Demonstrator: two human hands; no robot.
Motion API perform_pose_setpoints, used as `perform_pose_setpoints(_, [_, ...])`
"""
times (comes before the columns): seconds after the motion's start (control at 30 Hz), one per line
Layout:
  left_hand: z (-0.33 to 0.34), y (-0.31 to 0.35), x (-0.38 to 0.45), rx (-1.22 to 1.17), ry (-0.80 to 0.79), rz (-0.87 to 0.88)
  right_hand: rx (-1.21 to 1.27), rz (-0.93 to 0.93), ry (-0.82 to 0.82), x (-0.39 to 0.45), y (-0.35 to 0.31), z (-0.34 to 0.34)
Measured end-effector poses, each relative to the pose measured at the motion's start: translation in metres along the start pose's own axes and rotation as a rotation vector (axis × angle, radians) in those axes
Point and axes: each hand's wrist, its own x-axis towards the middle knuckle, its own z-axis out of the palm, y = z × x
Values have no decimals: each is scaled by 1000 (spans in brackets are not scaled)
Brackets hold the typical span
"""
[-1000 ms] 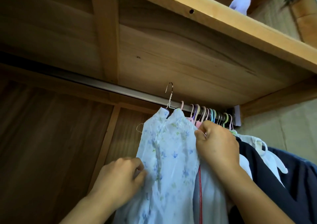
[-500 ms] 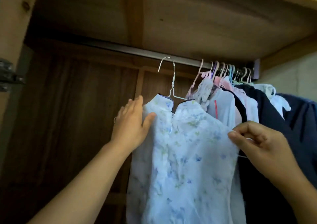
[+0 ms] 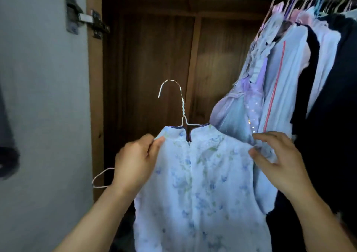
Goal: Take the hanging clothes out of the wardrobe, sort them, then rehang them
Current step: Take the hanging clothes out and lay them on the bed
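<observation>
Pinching floral dress [image 3: 201, 184] shoulder, left hand [image 3: 135, 163], right hand [image 3: 280, 161] fingertips gripping opposite shoulder, wire hanger [image 3: 180, 105] upright

Two hands [image 3: 135, 163], one floral dress [image 3: 202, 184]
</observation>
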Motion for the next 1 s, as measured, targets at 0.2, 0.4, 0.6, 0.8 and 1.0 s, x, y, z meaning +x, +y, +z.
perform_pose_setpoints(0.2, [-66,4,-93,221,125,-191,253,44,-141,-62,-29,60])
perform_pose_setpoints(0.4, [-147,31,-181,522,201,-322,599,193,-460,-145,-76,101])
perform_pose_setpoints(0.6, [-247,65,-272,763,334,-486,858,279,-879,-215,-153,125])
perform_pose_setpoints(0.8, [-363,122,-333,1063,508,-562,954,-44,-1251,-292,-254,147])
perform_pose_setpoints(1.0, [-459,172,-406,1390,635,-749,917,-408,-1334,-362,-375,155])
